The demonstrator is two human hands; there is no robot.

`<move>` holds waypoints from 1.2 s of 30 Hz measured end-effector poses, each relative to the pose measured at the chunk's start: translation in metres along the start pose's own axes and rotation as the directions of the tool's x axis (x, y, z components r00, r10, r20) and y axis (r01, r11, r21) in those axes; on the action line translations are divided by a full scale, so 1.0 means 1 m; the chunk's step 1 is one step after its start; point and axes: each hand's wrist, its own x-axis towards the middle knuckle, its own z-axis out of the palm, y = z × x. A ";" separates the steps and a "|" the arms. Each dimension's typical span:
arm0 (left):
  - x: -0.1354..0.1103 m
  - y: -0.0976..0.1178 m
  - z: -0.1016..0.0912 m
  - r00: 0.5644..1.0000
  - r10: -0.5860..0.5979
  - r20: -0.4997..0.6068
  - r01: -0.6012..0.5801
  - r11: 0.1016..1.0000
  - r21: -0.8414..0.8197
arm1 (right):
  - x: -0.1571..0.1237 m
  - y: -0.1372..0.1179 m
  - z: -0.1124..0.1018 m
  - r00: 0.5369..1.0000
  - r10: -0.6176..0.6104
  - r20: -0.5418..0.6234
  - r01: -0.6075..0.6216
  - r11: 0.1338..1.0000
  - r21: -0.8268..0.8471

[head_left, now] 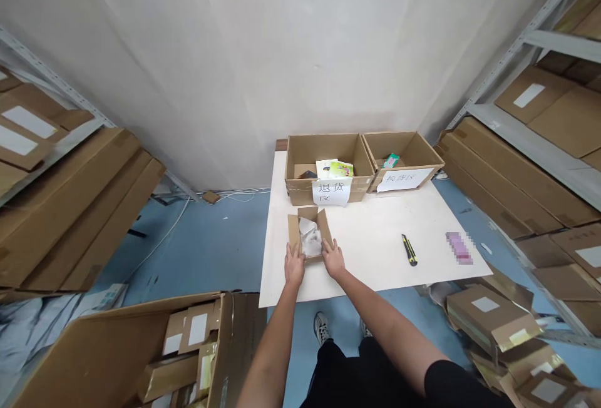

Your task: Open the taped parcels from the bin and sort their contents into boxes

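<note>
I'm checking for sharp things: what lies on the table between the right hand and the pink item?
In the head view, a black-and-yellow utility knife lies between the right hand and the pink item.

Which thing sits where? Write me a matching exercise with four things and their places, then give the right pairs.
1. cutter
2. white wrap
3. green pack
4. small box

A. in the right bin
B. between the left hand and right hand
C. on the table, right of both hands
D. inside the small box

Pairs: 1-C, 2-D, 3-A, 4-B
</note>
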 end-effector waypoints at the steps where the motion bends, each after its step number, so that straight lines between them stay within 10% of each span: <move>1: -0.001 0.008 0.002 1.000 0.021 -0.014 -0.021 1.000 -0.017 | -0.007 0.004 -0.005 0.999 -0.002 -0.047 0.002 1.000 -0.007; 9: 0.013 0.120 0.022 0.967 0.241 -0.081 -0.251 0.952 -0.175 | -0.072 0.060 -0.108 0.915 0.006 -0.405 0.001 1.000 0.018; 17: 0.030 0.376 0.123 0.729 0.683 0.047 -0.677 0.729 -0.103 | -0.213 0.198 -0.271 0.636 0.285 -0.717 -0.402 0.916 0.008; 22: -0.034 0.550 0.222 0.467 0.854 0.229 -0.878 0.479 0.006 | -0.364 0.296 -0.334 0.408 0.416 -0.813 -0.726 0.688 -0.012; 27: -0.124 0.672 0.303 0.217 0.920 0.327 -0.969 0.243 -0.040 | -0.500 0.354 -0.360 0.181 0.500 -0.847 -0.861 0.497 0.110; 36: -0.181 0.774 0.357 0.102 0.918 0.383 -0.975 0.169 -0.144 | -0.610 0.408 -0.410 0.003 0.609 -0.793 -0.915 0.322 0.243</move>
